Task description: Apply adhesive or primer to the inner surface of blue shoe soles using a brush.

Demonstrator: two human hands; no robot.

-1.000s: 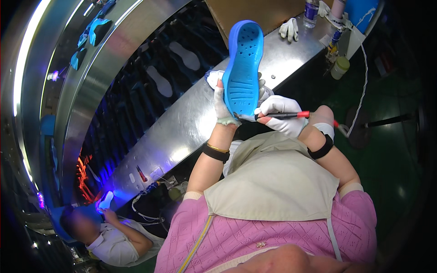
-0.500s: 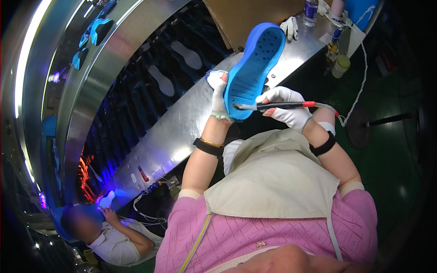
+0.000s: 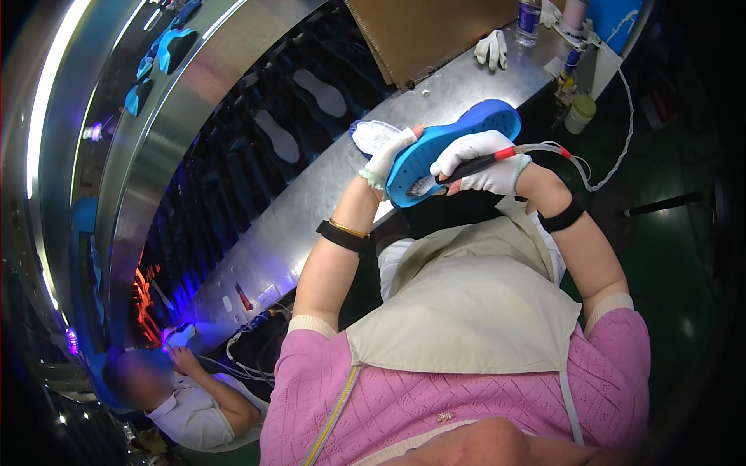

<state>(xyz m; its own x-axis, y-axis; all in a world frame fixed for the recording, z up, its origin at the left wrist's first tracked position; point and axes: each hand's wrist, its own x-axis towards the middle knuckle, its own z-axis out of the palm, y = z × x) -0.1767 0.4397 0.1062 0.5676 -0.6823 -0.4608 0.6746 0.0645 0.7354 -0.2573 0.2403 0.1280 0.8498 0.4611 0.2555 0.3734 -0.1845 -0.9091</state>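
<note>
- The left hand (image 3: 386, 159), gloved white, has its grip clenched on the heel end of a blue shoe sole (image 3: 454, 147), held tilted above the steel table (image 3: 311, 210).
- The right hand (image 3: 482, 161), also gloved, grasps a red-and-black brush tool (image 3: 478, 163), its tip touching the sole's lower end, just beside the left grip.

Blue shoe sole (image 3: 458, 144), white-gloved hands, red-black tool (image 3: 486, 161), pink sweater (image 3: 435, 404).
</note>
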